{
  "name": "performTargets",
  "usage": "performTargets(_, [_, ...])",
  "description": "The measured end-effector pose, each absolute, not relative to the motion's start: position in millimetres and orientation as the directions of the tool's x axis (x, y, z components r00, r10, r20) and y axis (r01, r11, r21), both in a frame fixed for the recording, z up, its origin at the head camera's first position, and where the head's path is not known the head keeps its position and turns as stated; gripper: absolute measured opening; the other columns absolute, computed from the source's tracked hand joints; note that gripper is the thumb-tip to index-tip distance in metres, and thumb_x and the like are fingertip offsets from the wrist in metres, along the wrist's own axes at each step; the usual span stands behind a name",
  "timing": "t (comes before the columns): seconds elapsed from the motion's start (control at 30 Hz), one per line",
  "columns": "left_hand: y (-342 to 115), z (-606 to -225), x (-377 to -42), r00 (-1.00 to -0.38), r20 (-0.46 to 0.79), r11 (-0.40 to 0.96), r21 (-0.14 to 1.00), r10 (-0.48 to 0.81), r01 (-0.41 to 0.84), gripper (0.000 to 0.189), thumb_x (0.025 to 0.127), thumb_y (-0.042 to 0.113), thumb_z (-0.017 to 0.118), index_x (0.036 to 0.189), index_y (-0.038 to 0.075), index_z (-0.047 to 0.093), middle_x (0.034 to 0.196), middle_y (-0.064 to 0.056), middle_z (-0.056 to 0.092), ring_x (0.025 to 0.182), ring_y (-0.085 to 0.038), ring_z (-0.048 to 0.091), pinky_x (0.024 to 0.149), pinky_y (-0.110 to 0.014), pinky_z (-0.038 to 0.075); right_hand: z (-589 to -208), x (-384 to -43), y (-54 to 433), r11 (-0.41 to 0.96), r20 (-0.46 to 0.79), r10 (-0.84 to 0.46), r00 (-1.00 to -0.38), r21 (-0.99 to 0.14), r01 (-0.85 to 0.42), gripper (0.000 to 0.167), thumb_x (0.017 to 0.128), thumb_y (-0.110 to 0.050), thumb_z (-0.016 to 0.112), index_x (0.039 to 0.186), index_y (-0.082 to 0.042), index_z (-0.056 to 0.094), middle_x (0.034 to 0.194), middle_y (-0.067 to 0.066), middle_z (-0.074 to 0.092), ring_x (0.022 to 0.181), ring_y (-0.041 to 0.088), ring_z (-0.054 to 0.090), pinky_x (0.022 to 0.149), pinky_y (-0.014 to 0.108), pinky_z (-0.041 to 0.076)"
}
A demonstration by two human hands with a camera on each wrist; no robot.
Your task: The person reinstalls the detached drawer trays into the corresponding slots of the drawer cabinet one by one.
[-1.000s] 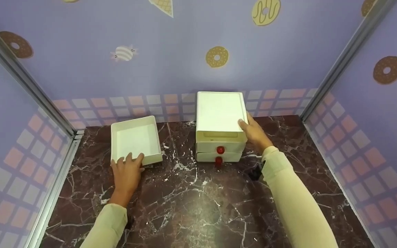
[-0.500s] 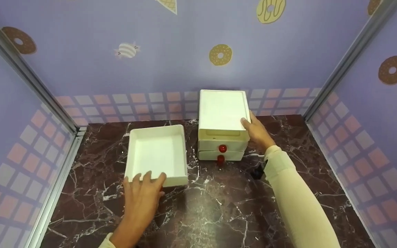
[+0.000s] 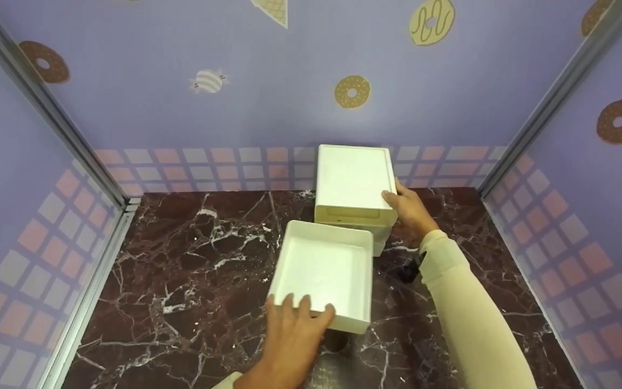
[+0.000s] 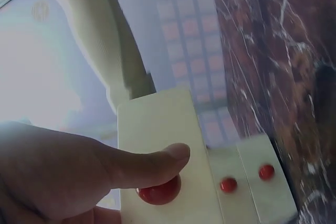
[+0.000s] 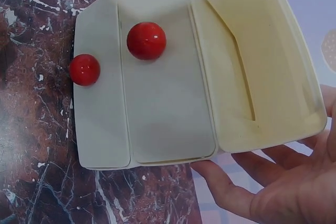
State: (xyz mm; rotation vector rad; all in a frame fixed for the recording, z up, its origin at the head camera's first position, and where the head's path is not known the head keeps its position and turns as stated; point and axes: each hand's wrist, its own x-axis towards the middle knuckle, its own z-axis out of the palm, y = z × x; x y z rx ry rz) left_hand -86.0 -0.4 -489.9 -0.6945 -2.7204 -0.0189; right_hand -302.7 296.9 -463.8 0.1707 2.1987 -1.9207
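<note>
My left hand (image 3: 292,337) holds a loose white drawer (image 3: 324,270) by its front wall, fingers over the rim. In the left wrist view, the thumb presses the drawer's front just above its red knob (image 4: 159,192). The drawer is tilted, its bare inside facing up, in front of a small white drawer cabinet (image 3: 354,175). My right hand (image 3: 411,210) grips the cabinet's right side, thumb on the top edge. The top slot (image 5: 283,77) stands hollow above two closed drawers with red knobs (image 5: 146,40). In the head view the loose drawer hides those knobs.
The cabinet stands on a dark red marbled surface (image 3: 181,302) against a purple back wall (image 3: 278,108) printed with sweets. Side walls with metal corner strips (image 3: 548,102) border both sides. A dark object (image 3: 409,270) shows beneath the right wrist.
My left hand has carried the drawer from the left side rightward and nearer to me, to in front of the cabinet. The right hand keeps its hold on the cabinet.
</note>
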Motion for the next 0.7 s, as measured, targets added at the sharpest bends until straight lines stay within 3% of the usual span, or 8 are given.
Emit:
performTargets(0.1, [19,-493,-90,-0.763,0.428,0.869,-0.133,0.484,0.477,0.048,0.074,0.018,0.085,0.115,0.037,0.067,0.105,-0.01,0.075,0.1,-0.038,0.07,0.092,-0.064,0.052,-467,-307,301,0.195,-0.229,-0.039,-0.973,-0.956,0.218,0.068,0.108,-0.025,0.047,0.165,-0.025,0.01,0.17,0.012,0.021,0.14,0.041,0.046,0.112,0.06,0.043])
performTargets(0.27, [44,-498,-101,-0.652,0.595,0.87,-0.189,0.47,0.455,0.035,0.073,0.02,0.079,0.103,0.036,0.068,0.087,-0.006,0.073,0.087,-0.033,0.069,0.083,-0.058,0.054,-481,-316,307,0.242,-0.217,-0.018,-0.976,-0.948,0.206,0.068,0.107,-0.031,0.05,0.164,-0.029,0.013,0.169,0.008,0.026,0.141,0.037,0.048,0.115,0.056,0.042])
performTargets(0.53, [64,-502,-110,-0.63,0.643,0.892,-0.213,0.435,0.4,0.027,0.075,0.023,0.075,0.097,0.036,0.066,0.075,-0.002,0.067,0.078,-0.028,0.066,0.079,-0.056,0.054,-487,-318,307,0.326,-0.195,-0.001,-0.981,-0.927,0.184,0.071,0.106,-0.037,0.051,0.164,-0.029,0.011,0.169,0.006,0.024,0.15,0.033,0.037,0.123,0.052,0.032])
performTargets(0.7, [68,-503,-111,-0.61,0.669,0.895,-0.209,0.425,0.394,0.025,0.075,0.024,0.074,0.096,0.034,0.067,0.077,-0.004,0.067,0.08,-0.031,0.068,0.077,-0.056,0.054,-484,-316,305,0.308,-0.224,-0.009,-0.975,-0.928,0.211,0.07,0.107,-0.036,0.05,0.164,-0.031,0.01,0.17,0.007,0.023,0.15,0.035,0.036,0.119,0.056,0.037])
